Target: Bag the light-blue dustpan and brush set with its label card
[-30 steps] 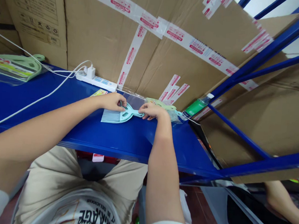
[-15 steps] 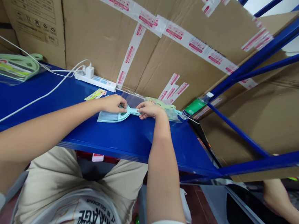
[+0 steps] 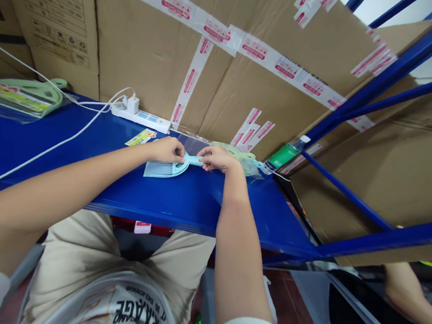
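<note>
A small light-blue dustpan with a brush nested in it (image 3: pixel 176 170) lies on the blue shelf top, its wide end to the left. My left hand (image 3: pixel 168 150) is closed, thumb and fingertips pinching the set where the pan narrows to the handle. My right hand (image 3: pixel 218 158) is closed around the handle's right end, thumb on top. Behind my right hand lie packaged green and blue pieces (image 3: pixel 244 157) in clear plastic, partly hidden by it. A yellow-green label card (image 3: pixel 141 137) rests just beyond my left wrist.
A white power strip (image 3: pixel 144 119) with a plugged-in charger and cables stands against the cardboard (image 3: pixel 145 61). A bagged green dustpan (image 3: pixel 22 97) is at far left. A green-labelled bottle (image 3: pixel 286 155) leans at right, near the blue frame. Another person's arm (image 3: pixel 411 292) shows at lower right.
The view has shifted slightly, so everything sits a little to the right. Both hands keep their hold on the dustpan and brush, with hardly any movement.
</note>
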A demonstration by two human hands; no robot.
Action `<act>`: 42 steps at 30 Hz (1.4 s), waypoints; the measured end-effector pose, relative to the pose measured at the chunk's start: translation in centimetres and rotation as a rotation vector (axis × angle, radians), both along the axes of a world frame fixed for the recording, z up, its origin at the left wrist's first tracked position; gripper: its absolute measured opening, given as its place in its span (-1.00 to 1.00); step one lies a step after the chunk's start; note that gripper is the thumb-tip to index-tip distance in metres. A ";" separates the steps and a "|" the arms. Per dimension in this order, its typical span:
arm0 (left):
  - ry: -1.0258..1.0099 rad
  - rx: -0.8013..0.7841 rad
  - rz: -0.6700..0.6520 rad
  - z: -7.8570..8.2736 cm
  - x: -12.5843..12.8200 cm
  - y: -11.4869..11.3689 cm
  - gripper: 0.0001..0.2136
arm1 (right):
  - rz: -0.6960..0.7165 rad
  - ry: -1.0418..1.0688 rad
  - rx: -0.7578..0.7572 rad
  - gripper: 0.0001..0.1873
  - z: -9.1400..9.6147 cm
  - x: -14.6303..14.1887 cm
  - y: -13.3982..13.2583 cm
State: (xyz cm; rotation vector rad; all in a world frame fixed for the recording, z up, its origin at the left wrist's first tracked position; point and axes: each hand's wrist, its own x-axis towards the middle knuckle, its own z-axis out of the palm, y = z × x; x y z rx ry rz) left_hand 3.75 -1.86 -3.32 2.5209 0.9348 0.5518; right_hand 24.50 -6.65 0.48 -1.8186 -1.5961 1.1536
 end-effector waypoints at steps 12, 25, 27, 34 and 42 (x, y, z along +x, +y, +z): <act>-0.042 -0.012 -0.005 -0.2 0.0 0.1 -0.90 | -0.030 0.070 -0.030 -0.80 -0.6 0.0 0.5; -0.031 0.012 -0.020 -0.4 0.3 -0.3 -0.93 | 0.049 0.078 -0.157 -0.73 -0.5 -1.6 -0.2; -0.023 -0.002 -0.010 -0.3 0.3 -0.4 -0.93 | 0.071 0.102 -0.164 -0.75 -0.6 -1.5 -0.2; 0.026 0.029 -0.012 -0.3 0.5 -1.0 -0.88 | 0.126 0.141 -0.170 -0.77 -1.4 -0.5 0.6; 0.018 0.190 0.448 2.2 -3.0 1.6 -0.66 | 0.099 0.106 -0.165 -0.79 -1.0 -0.8 0.3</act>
